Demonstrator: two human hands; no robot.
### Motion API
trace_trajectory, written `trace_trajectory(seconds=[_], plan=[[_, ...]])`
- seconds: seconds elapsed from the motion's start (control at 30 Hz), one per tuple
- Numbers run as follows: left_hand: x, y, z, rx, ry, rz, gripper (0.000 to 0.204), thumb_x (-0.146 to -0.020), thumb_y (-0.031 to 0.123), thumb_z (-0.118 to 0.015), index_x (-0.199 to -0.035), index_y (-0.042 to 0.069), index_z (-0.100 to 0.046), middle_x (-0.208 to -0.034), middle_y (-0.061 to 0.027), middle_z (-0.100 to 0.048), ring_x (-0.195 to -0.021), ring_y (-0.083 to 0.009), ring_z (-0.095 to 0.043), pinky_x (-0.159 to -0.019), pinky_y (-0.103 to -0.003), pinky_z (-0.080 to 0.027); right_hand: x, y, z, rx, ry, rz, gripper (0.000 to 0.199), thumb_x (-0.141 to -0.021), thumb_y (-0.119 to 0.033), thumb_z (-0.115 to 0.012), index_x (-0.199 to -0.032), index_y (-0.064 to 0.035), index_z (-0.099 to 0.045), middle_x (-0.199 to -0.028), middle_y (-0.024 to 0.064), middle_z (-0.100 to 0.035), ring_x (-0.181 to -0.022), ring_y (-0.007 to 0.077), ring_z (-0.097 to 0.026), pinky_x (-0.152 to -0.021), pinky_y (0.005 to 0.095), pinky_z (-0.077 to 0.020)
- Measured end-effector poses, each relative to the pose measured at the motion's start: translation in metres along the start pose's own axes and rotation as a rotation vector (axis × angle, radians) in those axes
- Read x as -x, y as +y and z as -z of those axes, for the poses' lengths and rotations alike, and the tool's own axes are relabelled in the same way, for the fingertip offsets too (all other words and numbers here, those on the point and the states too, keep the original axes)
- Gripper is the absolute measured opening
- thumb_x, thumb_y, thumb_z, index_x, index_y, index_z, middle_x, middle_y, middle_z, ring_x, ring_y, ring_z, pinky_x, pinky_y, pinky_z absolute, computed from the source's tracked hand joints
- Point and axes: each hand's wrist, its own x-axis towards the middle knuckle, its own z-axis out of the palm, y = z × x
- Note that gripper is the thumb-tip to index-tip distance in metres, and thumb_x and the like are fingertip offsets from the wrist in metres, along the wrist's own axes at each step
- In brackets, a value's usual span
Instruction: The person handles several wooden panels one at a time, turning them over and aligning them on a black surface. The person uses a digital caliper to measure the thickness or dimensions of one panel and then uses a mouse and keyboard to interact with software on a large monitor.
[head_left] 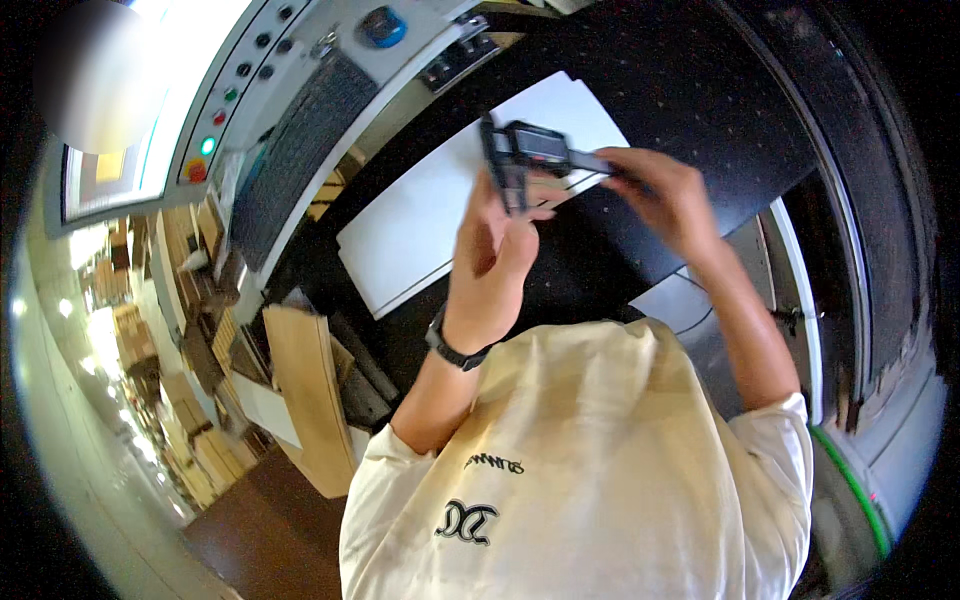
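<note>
Over edge of white panel (415,232), caliper (541,146)

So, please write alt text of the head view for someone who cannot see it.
A person's right hand holds a dark digital caliper by its bar, with the left hand at its other end, over a white panel on a black surface. A keyboard and coloured buttons are at upper left.

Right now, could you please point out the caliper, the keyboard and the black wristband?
Caliper (541,146): head view, on its display housing.
Keyboard (302,150): head view, middle of its keys.
Black wristband (457,354): head view, on the strap.
</note>
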Motion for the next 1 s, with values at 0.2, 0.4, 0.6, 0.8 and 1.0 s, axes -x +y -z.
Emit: trace_trajectory(seconds=[0.2,0.4,0.6,0.8,1.0], plan=[[0.003,-0.012,0.033,-0.272,0.022,0.048,0.054,-0.1,0.002,-0.053,-0.151,-0.001,-0.036,-0.144,-0.0197,-0.051,-0.118,-0.0345,-0.066,-0.095,-0.046,-0.059,-0.002,0.013,-0.084,-0.3,0.11,-0.008,0.031,-0.09,-0.007,-0.076,-0.12,-0.0045,-0.074,-0.112,0.0144,-0.076,-0.099,0.0336,-0.074,-0.085,0.0407,-0.0595],[-0.005,-0.01,0.034,-0.546,0.14,0.118,0.089,-0.086,0.037,-0.077,-0.152,-0.003,-0.033,-0.144,-0.0217,-0.054,-0.123,-0.0347,-0.063,-0.103,-0.046,-0.056,0.004,0.034,-0.117,-0.436,0.202,0.018,0.029,-0.088,-0.009,-0.077,-0.117,-0.0072,-0.077,-0.111,0.0119,-0.076,-0.099,0.0303,-0.073,-0.086,0.0412,-0.0593],[0.01,-0.018,0.02,-0.802,0.199,0.071,0.108,-0.087,0.068,-0.073,-0.158,0.0,-0.026,-0.137,-0.0223,-0.058,-0.126,-0.0396,-0.06,-0.105,-0.05,-0.054,0.015,0.044,-0.136,-0.385,0.277,0.028,0.03,-0.086,-0.007,-0.075,-0.116,-0.0095,-0.078,-0.113,0.0083,-0.075,-0.104,0.0257,-0.072,-0.09,0.0395,-0.0612],[0.045,-0.03,0.041,-0.794,0.321,0.112,0.084,-0.094,0.055,-0.073,-0.15,0.008,-0.032,-0.133,-0.019,-0.059,-0.123,-0.0377,-0.064,-0.106,-0.05,-0.054,0.031,0.035,-0.165,-0.215,0.492,-0.053,0.035,-0.085,-0.012,-0.072,-0.119,-0.0113,-0.078,-0.121,0.0065,-0.074,-0.112,0.0257,-0.071,-0.095,0.0393,-0.0607],[0.04,-0.047,0.046,-0.759,0.162,-0.125,0.065,-0.096,0.043,-0.076,-0.141,0.011,-0.041,-0.133,-0.0141,-0.058,-0.125,-0.037,-0.061,-0.105,-0.049,-0.056,0.04,0.033,-0.185,-0.195,0.539,-0.107,0.037,-0.085,-0.018,-0.066,-0.12,-0.0121,-0.077,-0.126,0.0059,-0.072,-0.118,0.0271,-0.068,-0.098,0.0408,-0.0597]])
